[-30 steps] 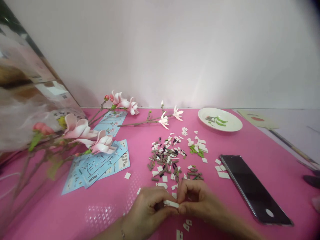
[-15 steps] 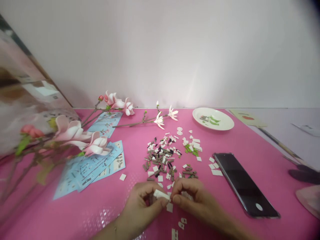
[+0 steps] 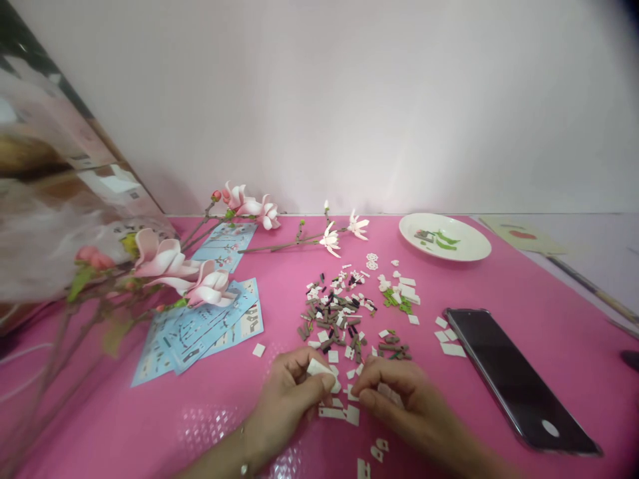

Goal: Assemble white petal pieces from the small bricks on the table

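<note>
My left hand (image 3: pixel 287 399) is closed, with a white plastic building piece (image 3: pixel 318 370) pinched between thumb and fingers. Just to its right, my right hand (image 3: pixel 402 392) has its thumb and index finger drawn together; whatever may be between them is too small to make out. The two hands are apart. Loose white pieces (image 3: pixel 352 415) lie on the pink tabletop between and below them. Beyond the hands spreads a pile of brown, white and black building pieces (image 3: pixel 332 313), with green pieces (image 3: pixel 399 303) at its right.
A black phone (image 3: pixel 519 379) lies at the right. At the back stands a white plate (image 3: pixel 479 249) with green leaf pieces. Pink flower branches (image 3: pixel 164 256) overlap blue instruction sheets (image 3: pixel 239 329) on the left. A white-flowered stem (image 3: pixel 284 245) lies near the wall.
My right hand has moved away from the white piece in my left hand, opening a gap between them. The whole view has shifted slightly, so the table things appear further right.
</note>
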